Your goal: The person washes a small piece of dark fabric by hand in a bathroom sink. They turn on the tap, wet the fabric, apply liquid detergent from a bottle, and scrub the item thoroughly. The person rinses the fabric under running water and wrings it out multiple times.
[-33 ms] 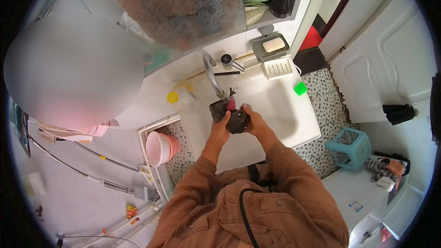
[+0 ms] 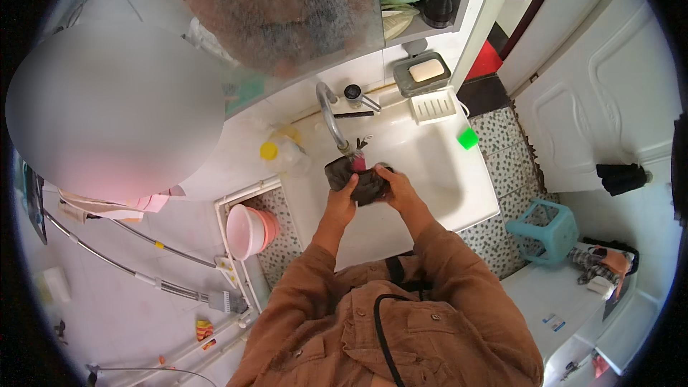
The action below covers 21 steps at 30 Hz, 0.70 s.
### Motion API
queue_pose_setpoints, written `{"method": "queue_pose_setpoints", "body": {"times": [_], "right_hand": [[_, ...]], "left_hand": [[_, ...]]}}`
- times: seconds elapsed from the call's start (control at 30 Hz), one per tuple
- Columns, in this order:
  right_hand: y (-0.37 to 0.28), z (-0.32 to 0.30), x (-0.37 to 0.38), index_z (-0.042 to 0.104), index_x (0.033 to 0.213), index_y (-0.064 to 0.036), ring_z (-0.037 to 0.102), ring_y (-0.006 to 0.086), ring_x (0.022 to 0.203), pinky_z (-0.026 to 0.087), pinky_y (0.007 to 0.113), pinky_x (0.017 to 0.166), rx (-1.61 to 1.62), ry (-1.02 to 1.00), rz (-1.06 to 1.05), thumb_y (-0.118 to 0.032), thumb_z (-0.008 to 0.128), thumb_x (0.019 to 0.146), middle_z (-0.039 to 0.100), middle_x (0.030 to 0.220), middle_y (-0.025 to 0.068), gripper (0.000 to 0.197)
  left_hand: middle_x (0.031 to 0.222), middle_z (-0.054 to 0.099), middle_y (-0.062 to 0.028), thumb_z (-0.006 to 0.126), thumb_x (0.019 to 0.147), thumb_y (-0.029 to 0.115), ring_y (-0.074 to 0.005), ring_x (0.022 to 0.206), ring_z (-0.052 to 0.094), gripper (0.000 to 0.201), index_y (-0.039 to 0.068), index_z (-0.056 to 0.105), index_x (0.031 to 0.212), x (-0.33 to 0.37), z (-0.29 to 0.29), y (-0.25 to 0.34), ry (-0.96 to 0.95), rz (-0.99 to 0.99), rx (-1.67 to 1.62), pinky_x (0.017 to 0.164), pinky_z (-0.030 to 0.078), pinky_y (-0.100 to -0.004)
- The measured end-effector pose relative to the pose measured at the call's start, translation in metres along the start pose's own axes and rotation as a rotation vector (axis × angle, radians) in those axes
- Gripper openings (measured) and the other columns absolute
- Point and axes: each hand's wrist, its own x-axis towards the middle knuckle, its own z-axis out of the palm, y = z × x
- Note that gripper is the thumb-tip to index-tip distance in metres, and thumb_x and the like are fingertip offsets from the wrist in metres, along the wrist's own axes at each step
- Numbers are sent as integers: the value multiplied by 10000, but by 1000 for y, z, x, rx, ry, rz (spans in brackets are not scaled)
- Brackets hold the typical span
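Observation:
Both of my hands hold a dark grey-brown cloth item [image 2: 368, 187] with a pink-red part, under the spout of the chrome faucet [image 2: 330, 118] and over the white sink [image 2: 433, 193]. What kind of cloth item it is, I cannot tell. My left hand [image 2: 343, 201] grips its left lower side, thumb on top. At its right side, the fingers of my right hand [image 2: 396, 189] are closed on the edge. The fingers beneath the cloth are hidden. Small dark strips stick up from its far end, close to the spout.
A yellow-capped clear bottle [image 2: 287, 155] stands left of the sink. Behind are a soap dish [image 2: 414, 87] and a white slotted tray [image 2: 434, 108]; a green block [image 2: 468, 138] sits on the right rim. Pink buckets [image 2: 247, 233] and a blue stool [image 2: 545, 231] flank the sink.
The cloth has shifted very slightly up and left, and its near end looks a little more gathered. My right fingers have moved a little with it.

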Motion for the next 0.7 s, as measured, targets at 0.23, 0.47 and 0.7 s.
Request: {"method": "queue_pose_setpoints", "body": {"times": [0.23, 0.47, 0.7], "right_hand": [[24, 6, 42, 653, 953, -43, 660, 243, 747, 512, 362, 644, -1091, -57, -757, -112, 718, 684, 665, 829, 133, 285], [49, 49, 7, 666, 894, -79, 611, 313, 876, 494, 432, 780, -1823, -167, -961, -295, 688, 750, 653, 931, 161, 260], [29, 40, 30, 638, 720, -45, 636, 327, 701, 507, 382, 621, -1324, 325, -899, -193, 702, 741, 637, 725, 139, 163]], "left_hand": [[1109, 581, -149, 660, 891, 377, -269, 1020, 556, 415, 59, 566, 1142, 20, -12, -11, 33, -395, -354, 914, 478, -428], [1076, 614, -102, 586, 932, 358, -241, 943, 614, 344, 69, 572, 1118, 28, -57, -13, -216, -350, -274, 814, 538, -391], [992, 625, -58, 492, 981, 267, -213, 922, 619, 222, 74, 550, 1075, 33, -19, -22, -91, -203, -305, 827, 527, -378]]}}
